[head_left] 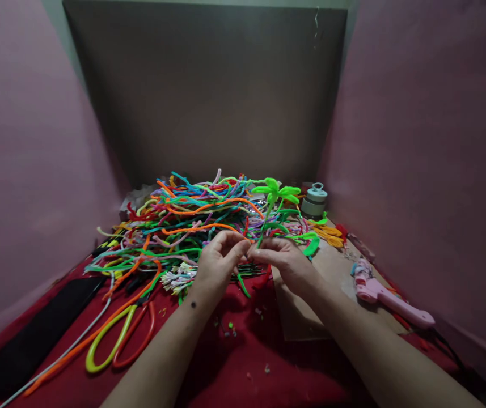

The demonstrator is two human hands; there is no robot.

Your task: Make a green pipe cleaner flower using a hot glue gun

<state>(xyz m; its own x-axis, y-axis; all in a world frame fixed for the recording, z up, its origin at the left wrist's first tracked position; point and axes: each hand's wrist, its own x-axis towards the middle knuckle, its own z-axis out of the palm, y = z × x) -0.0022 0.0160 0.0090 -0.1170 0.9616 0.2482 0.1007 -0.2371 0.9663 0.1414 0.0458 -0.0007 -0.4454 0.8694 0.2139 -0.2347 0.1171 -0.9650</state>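
Note:
A bright green pipe cleaner flower point(272, 191) with looped petals stands above my hands, its green stem running down into my right hand point(280, 256). The right thumb and fingers pinch that stem. My left hand point(222, 258) is closed in a pinch, its fingertips right beside the right ones; what lies between them is hidden. Just below the left fingers a short green pipe cleaner end point(244, 286) shows. Behind the hands spreads a large tangled heap of coloured pipe cleaners point(200, 207). Pale flower stamens point(178, 277) lie left of my left wrist.
Scissors point(92, 354) with yellow and red handles lie at left, near a black flat strip point(34, 345). To the right, a pink glue gun point(396, 300) rests by a cardboard sheet point(332, 272). A lidded container point(315, 201) stands behind. Scraps dot the red cloth point(243, 368).

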